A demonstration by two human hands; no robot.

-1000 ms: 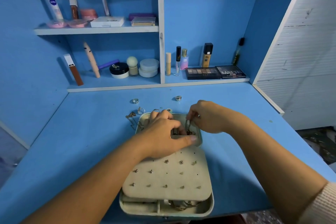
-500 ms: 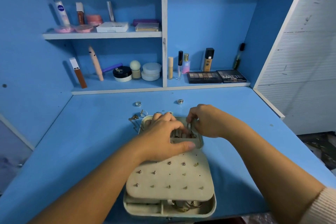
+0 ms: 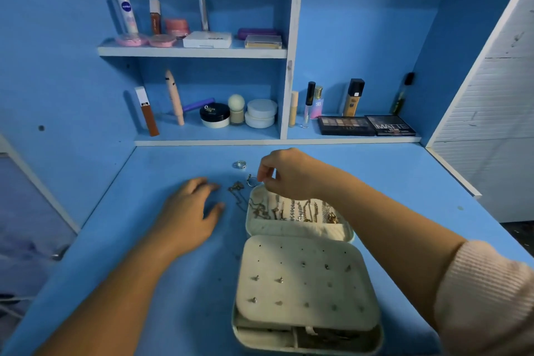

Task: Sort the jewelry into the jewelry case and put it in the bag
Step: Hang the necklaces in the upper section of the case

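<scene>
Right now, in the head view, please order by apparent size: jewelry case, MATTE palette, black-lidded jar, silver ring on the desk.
1. jewelry case, also nearest the camera
2. MATTE palette
3. black-lidded jar
4. silver ring, by far smallest

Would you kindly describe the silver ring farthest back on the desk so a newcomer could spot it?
On the blue desk, find the open cream jewelry case. Beyond its far left corner, beside the right hand, lies the silver ring. Unlike the tangled chain nearer the case, it is a broad band lying alone.
</scene>
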